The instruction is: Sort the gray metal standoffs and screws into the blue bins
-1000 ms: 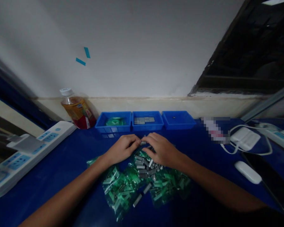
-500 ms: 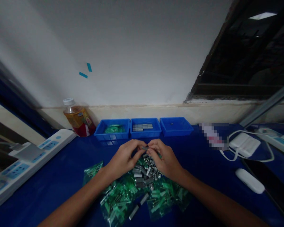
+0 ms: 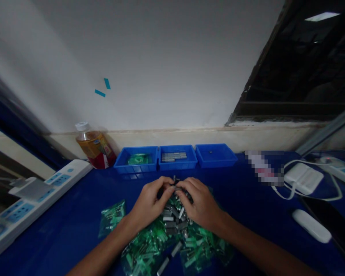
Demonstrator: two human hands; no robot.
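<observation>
Toward the middle of the blue desk (image 3: 74, 218), short of its far edge, a small metal piece (image 3: 176, 188) is held at the far side of a heap of loose metal pieces (image 3: 170, 223). By its look, it can be judged light, hard, stiff and not easily broken, though its smooth sides may slip or turn under the fingertips; it is best taken across its sides or by its ends. It is pinched from one side by the thumb and forefinger of the left hand (image 3: 150, 199) and from the other by those of the right hand (image 3: 203, 203), with hardly any gap left at either pinch. Its exact shape cannot be made out, as the light is dim and most of it is covered by fingertips. Around the heap, green bags (image 3: 145, 245) are spread; their film can be judged soft and slippery, best lifted by a corner. Along the desk's far edge, three blue trays (image 3: 135, 168) are set in a row, with similar pieces laid in rows in the middle tray (image 3: 177, 165).
</observation>
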